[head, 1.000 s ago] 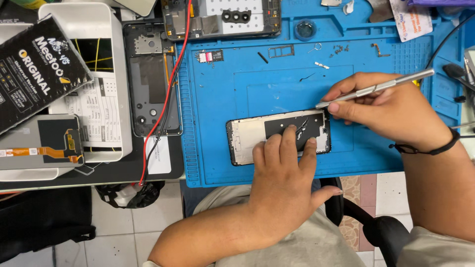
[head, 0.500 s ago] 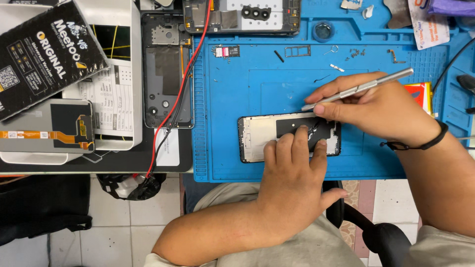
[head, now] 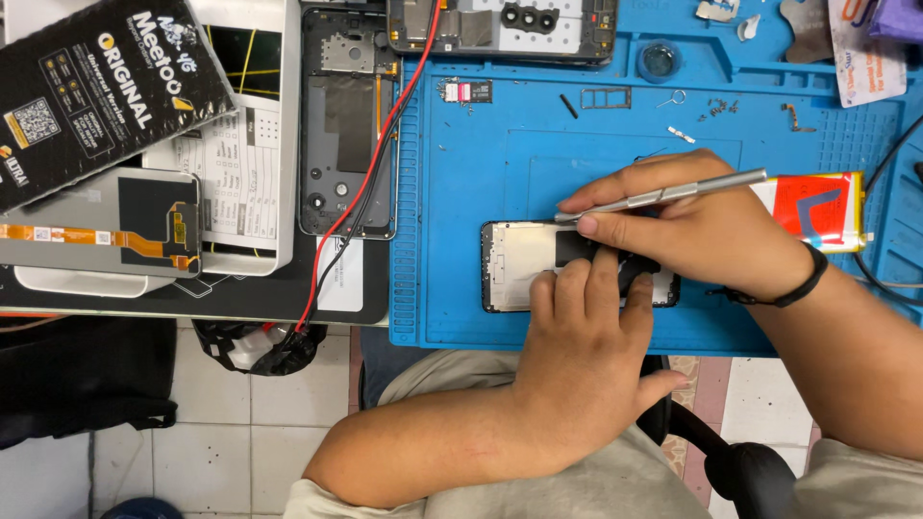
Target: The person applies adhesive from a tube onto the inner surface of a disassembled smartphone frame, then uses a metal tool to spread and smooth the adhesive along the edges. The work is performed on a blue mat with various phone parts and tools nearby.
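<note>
Opened black-rimmed phone frame with pale metal plate [head: 524, 264] lies centre frame on the blue silicone repair mat [head: 481, 173] covering the table. Left hand [head: 577, 356] presses flat on it, fingers spread, clamping nothing. Right hand [head: 702, 235] has its grip closed on slim silver metal tweezers [head: 673, 192]. Best kept: firm downward hold, tool low, strokes short.

Phone frame [head: 519, 264] on mat [head: 481, 163], battery [head: 817, 207] right, box [head: 96, 96] far left
</note>
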